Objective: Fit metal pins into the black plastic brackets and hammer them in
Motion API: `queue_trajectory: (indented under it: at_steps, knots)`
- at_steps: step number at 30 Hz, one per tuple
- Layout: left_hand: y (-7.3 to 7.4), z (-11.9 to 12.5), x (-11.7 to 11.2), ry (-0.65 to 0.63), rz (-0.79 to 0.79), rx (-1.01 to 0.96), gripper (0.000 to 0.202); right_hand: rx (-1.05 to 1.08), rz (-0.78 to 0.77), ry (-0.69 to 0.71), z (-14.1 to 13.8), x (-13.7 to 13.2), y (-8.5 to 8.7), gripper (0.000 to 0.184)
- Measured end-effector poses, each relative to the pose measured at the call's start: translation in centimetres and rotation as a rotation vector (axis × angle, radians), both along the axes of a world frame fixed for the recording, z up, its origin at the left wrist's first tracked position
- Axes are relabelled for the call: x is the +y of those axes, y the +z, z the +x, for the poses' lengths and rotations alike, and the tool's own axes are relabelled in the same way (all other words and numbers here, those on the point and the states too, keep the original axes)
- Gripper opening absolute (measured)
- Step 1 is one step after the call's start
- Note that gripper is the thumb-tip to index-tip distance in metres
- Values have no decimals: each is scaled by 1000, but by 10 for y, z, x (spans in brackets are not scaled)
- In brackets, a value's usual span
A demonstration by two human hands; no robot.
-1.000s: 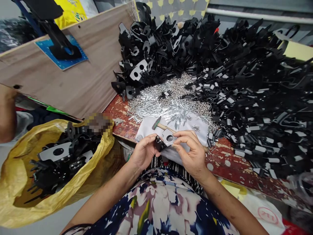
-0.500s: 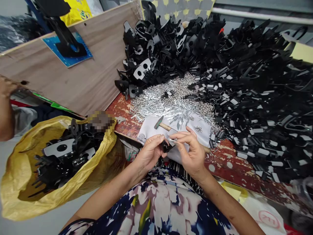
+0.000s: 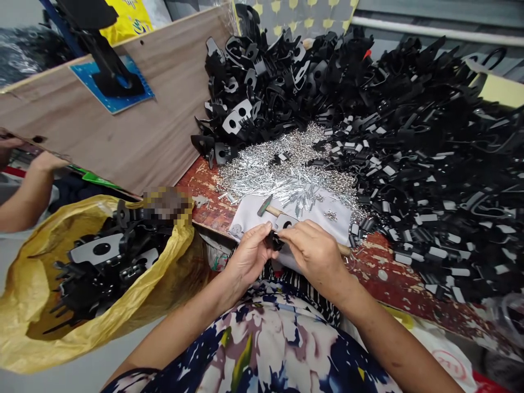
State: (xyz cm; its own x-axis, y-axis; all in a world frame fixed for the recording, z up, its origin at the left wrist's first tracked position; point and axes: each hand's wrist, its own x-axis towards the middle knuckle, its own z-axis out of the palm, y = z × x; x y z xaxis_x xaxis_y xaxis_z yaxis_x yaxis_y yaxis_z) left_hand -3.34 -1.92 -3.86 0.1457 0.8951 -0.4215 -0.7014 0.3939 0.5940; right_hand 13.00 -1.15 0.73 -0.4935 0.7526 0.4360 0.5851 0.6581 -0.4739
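My left hand (image 3: 249,252) pinches a small black plastic claw clip (image 3: 273,240) between thumb and fingers above a pale grey cloth. My right hand (image 3: 314,252) is closed at the clip's right side, its thumb and fingertips pressed together against it. Whatever the right fingertips grip is too small to make out. Just beyond both hands a hammer (image 3: 266,206) lies on the cloth (image 3: 248,210), its wooden handle partly hidden behind my right hand. Thin metal pins (image 3: 262,177) and small springs (image 3: 341,183) are heaped past the hammer.
Black clip parts (image 3: 295,82) pile up behind and on the right (image 3: 442,180). At left, a yellow sack (image 3: 172,273) holds more clips beside the worn red table (image 3: 213,185). A wooden board (image 3: 172,109) stands at the back left, with another person's arm (image 3: 30,188) beyond it.
My right hand has turned palm-down and its fingers have closed in against the clip. The left hand keeps its hold. The other person's arm has come further into view at left.
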Motion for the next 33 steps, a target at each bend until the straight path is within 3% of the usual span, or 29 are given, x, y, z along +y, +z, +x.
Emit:
queue_trajectory:
  at_steps: [6,13,15,22,26,28,30,33]
  knots:
    - [1,1,-3,11,6,42,35,-78,33,3,-3,1,-1,26]
    - [4,14,-5,152,77,118,40,-322,435,30,-24,-4,8,34]
    - [6,16,-4,174,86,147,44,-325,474,38,-28,-2,7,34]
    - [8,0,-17,61,173,229,36,-174,186,31,-21,1,4,27]
    - [0,-31,-33,67,237,541,46,-121,39,87,-14,-4,-6,16]
    - [-5,-50,-39,42,222,694,41,-222,-31,34,-1,1,-15,13]
    - [-9,-66,-41,-11,178,765,33,-440,-27,-147,16,12,-24,23]
    - [-15,-67,-37,-44,187,846,23,-706,-2,-310,40,27,-38,26]
